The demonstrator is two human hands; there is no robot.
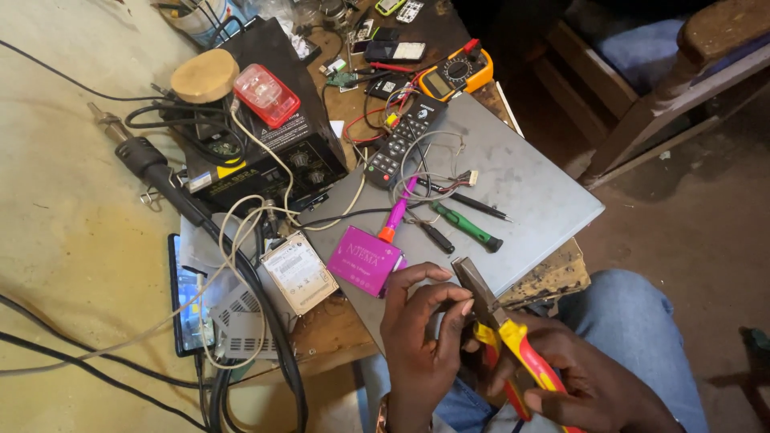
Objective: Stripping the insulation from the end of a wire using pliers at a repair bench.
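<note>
In the lower middle of the frame the right hand [597, 385] is wrapped around the red and yellow handles of a pair of pliers [501, 329], fingers closed tight on the grips. The pliers run on a diagonal: handles down toward the lower right corner, grey metal nose up and to the left, ending just over the near edge of the grey laptop [513, 180]. The nose looks close to shut, though whether anything sits in it cannot be told.

The left hand [421, 337] lies immediately to the left of the pliers, its fingers curled and its fingertips [465, 306] pinched together right against the side of the nose. If it holds something small there, it is hidden by the fingers.

Above the hands, on the closed laptop, lie a green-handled screwdriver [467, 227], a black-handled one [437, 237], a pink tool with an orange collar [395, 212], a bundle of thin wires [437, 172] and a black remote control [399, 143]. A magenta box [365, 261] sits just left of the left hand, beside a bare hard drive [301, 273]. In the upper left stands a black soldering station [277, 136] with a red-lidded case [266, 95] on top, and an orange multimeter [455, 72] rests at the upper middle of the wooden table [553, 277]
</note>
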